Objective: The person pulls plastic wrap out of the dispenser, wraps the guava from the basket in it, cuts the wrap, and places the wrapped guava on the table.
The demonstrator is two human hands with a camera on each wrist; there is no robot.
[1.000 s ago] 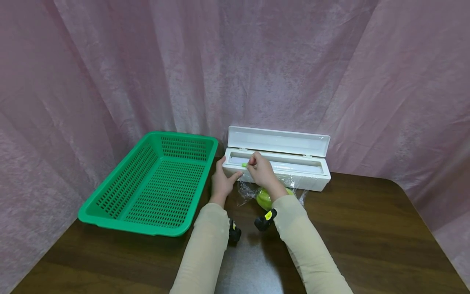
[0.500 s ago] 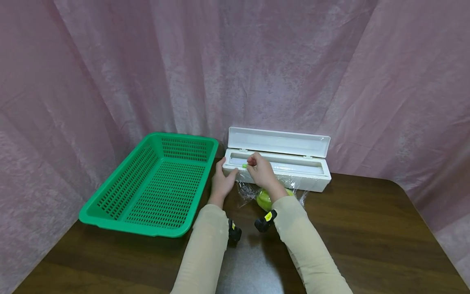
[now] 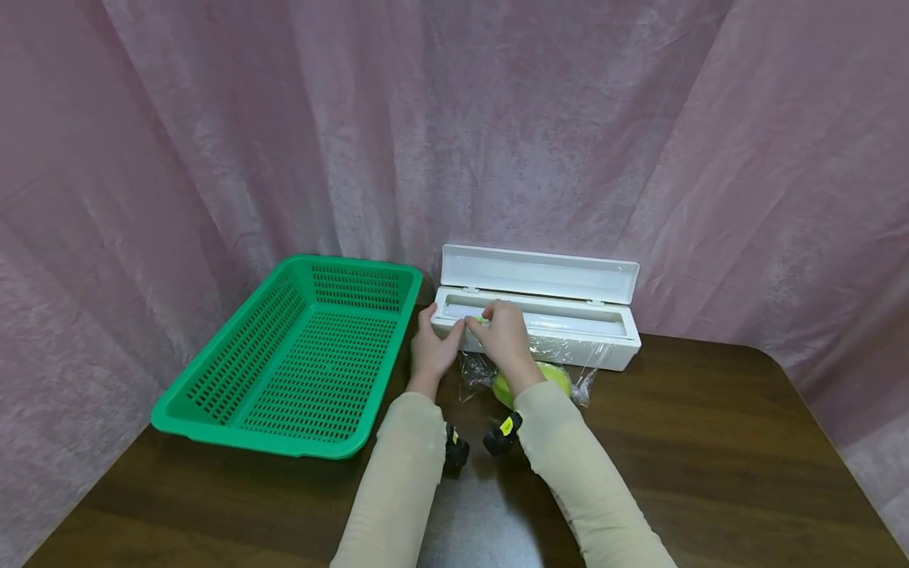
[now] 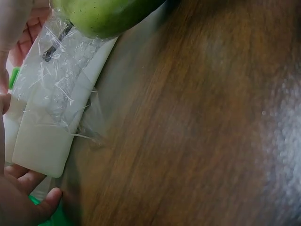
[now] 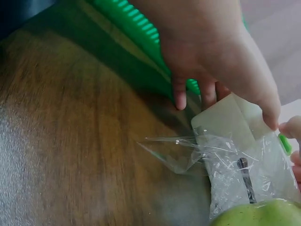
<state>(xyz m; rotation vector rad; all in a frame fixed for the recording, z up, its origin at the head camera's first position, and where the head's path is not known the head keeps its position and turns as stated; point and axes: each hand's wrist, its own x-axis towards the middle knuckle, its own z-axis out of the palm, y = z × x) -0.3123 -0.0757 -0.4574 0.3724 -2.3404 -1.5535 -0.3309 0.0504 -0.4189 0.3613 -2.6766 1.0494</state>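
Observation:
A white cling film dispenser [image 3: 619,354] stands with its lid [image 3: 540,271] raised and a film roll [image 3: 578,323] inside. My left hand [image 3: 435,352] grips its left end, thumb on the front and fingers at the side. My right hand [image 3: 506,341] reaches over the front, its thumb and curled fingertips on either side of the small green slide cutter [image 5: 284,144] on the edge. Both thumb tips meet beside it. In front lies a green fruit [image 4: 106,18] with a dark stem [image 5: 245,181], under crinkled clear film [image 4: 63,96] that drapes over the box front.
A green perforated plastic basket [image 3: 248,436] stands to the left of the dispenser on the brown wooden table [image 3: 724,457]. Pink curtains [image 3: 540,142] hang close behind. Small black cameras [image 3: 500,438] sit at both wrists.
My right hand has shifted slightly towards me, and its thumb has moved left to my left thumb, so its fingers straddle the slide cutter. More of the fruit shows. My left hand stays put.

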